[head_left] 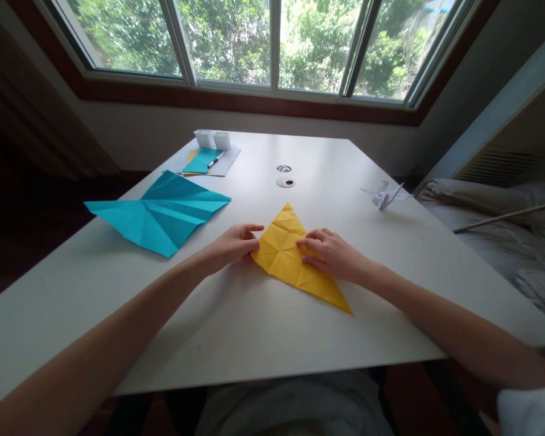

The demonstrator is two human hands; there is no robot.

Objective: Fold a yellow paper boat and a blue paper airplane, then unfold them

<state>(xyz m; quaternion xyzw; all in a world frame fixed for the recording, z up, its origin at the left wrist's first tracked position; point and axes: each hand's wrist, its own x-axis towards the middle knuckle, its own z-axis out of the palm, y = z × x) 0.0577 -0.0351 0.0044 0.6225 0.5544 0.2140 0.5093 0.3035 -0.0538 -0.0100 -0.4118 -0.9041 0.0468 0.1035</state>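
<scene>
Resting fingers of the right hand (333, 254) on the right side of the yellow paper (279, 260), thumb and fingertips apart. Left hand (234, 243) at the paper's left corner: thumb at the edge, index finger held out away from it. Can't tell if the left fingers are clamped on the corner; the underside is hidden.

Yellow paper: roughly triangular, creased, middle of the table (236, 345), one tip pointing far, one pointing near-right.

Left of it, just past the left hand: creased teal paper (163, 212), partly raised. Far left: small blue sheet (198, 163) with a pen (215, 160) on it, two white boxes (212, 140) just beyond. Straight ahead, far side: two round discs (285, 182). Right: white paper crane (382, 198). Window (229, 42) beyond the table, trees outside.
</scene>
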